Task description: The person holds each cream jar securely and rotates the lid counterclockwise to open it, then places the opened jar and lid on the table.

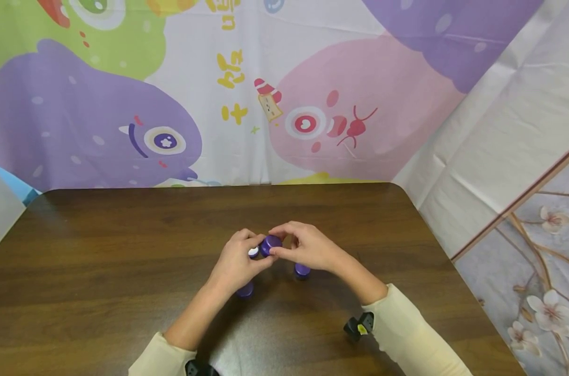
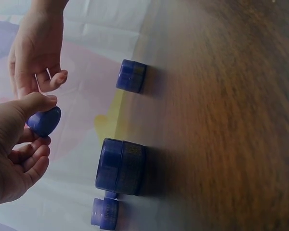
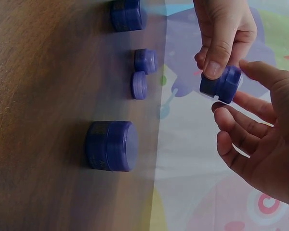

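Between my hands is a small purple jar, held up off the table. My left hand grips its body, thumb pressed along the side. The fingertips of my right hand pinch the purple lid at the jar's end; a thin gap shows along part of the seam. Two larger capped jars stand below, one under my right hand and one partly hidden by my left wrist. Past them stand a small open jar and a loose lid, mostly behind my left hand in the head view.
The brown wooden table ends at the back against a cloth printed with cartoon creatures. At the right hangs a flowered panel. Both forearms in pale sleeves reach in from the near edge, wearing small black wrist cameras.
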The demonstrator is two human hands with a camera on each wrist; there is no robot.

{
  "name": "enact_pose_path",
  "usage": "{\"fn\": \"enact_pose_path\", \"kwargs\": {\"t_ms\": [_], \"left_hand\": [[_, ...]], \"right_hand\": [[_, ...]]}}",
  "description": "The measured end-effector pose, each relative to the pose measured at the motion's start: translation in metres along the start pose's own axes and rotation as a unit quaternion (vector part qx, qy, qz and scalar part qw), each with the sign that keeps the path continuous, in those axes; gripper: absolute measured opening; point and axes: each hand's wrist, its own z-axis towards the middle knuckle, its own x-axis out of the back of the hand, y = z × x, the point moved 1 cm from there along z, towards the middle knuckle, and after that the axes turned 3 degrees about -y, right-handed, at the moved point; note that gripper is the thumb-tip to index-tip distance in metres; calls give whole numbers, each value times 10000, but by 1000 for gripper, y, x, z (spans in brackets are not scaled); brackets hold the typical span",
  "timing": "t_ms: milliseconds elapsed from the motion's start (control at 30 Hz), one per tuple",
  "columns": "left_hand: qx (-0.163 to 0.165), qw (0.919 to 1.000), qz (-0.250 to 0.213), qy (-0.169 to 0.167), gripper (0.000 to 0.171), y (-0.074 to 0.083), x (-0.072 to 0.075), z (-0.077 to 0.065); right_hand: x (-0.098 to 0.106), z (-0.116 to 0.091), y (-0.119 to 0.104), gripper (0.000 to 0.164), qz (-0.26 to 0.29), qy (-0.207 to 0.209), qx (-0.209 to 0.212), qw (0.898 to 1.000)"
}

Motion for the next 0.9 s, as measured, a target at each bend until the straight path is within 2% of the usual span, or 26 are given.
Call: {"fn": "enact_pose_path", "kwargs": {"t_ms": [300, 567, 900], "left_hand": [[-39, 10000, -44, 33, 44, 0, 0, 0], [-19, 10000, -14, 6, 43, 0, 0, -1], [-46, 10000, -50, -14, 46, -1, -1, -1]], "right_hand": [[-1, 0, 2, 42, -15, -113, 304, 9995], [-2, 0, 3, 41, 26, -3, 63, 10000], [-1, 0, 2, 43, -25, -174, 280, 9995]]}}
